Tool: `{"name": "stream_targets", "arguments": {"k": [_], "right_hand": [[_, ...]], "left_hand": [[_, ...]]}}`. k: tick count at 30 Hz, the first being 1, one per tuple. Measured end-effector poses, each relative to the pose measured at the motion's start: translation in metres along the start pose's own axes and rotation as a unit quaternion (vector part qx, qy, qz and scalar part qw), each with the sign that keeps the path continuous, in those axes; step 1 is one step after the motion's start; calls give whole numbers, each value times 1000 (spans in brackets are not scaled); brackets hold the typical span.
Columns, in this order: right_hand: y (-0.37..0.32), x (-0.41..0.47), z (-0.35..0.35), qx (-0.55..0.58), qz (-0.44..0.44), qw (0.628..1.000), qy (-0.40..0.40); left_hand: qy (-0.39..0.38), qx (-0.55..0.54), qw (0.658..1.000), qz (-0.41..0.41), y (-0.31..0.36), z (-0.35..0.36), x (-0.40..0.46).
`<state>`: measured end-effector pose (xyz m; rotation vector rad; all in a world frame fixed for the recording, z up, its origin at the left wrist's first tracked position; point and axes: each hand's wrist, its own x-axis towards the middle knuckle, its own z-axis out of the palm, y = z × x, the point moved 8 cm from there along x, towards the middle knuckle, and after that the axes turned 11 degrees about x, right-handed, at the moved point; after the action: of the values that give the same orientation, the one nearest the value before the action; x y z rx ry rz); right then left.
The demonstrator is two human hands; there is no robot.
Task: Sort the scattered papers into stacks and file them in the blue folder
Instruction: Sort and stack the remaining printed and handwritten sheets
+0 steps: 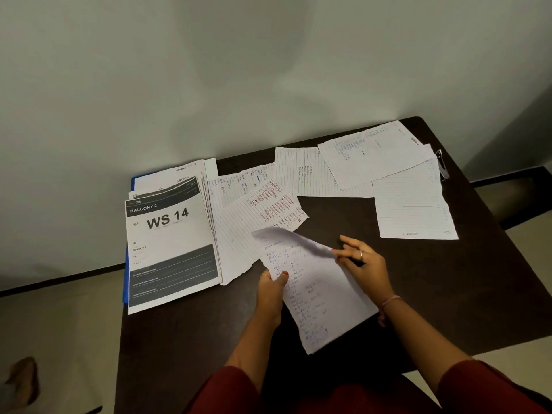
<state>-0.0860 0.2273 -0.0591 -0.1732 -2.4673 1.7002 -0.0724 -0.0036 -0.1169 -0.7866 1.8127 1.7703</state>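
Handwritten sheet [319, 297] held slanting, long axis toward far-left.

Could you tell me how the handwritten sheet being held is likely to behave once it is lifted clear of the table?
The handwritten sheet will probably flop: its top edge already curls over between the left hand and right hand. It looks thin and light, so it may well slide easily on the dark table.

Dark red sleeves, a ringed right grip [363, 259] (pink thread bracelet), ringed left grip [271, 289].
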Motion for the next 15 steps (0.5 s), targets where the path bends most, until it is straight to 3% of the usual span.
{"name": "stream_targets", "arguments": {"k": [15], "right_hand": [[13,-6,-1,61,62,995,42]], "left_hand": [[-15,16,1000,0,4,-1,1]]}}
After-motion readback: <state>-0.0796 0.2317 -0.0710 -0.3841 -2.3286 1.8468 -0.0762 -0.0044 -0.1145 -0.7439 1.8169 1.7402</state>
